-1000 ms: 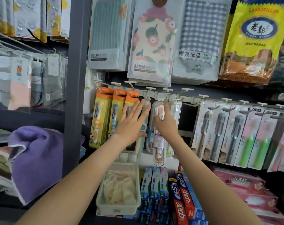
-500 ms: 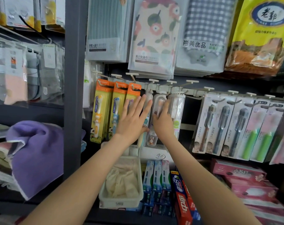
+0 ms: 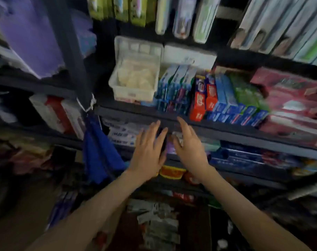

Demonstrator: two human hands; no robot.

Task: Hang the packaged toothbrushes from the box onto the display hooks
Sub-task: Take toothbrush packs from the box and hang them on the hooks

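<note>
Both hands are empty. The left hand (image 3: 148,151) and the right hand (image 3: 190,149) hover side by side with fingers straight and spread, so each grip is wide and holds nothing. Well above them, at the top of the view, several toothbrush packs (image 3: 179,15) already hang in a row, so part of the task looks done. Below the hands, nearer the person, what seems to be the box (image 3: 194,229) holds pale packets (image 3: 157,223). Blur hides their number and kind, but they are likely what is left to hang. A reach down for another one is probably next.

Just beyond the fingertips runs the dark front edge of a shelf (image 3: 226,133), which carries toothpaste cartons (image 3: 208,95) and a white basket (image 3: 136,84). A blue cloth (image 3: 99,153) hangs just left of the left hand. Straight down toward the box the way looks open. Any lift back up must pass that shelf edge.
</note>
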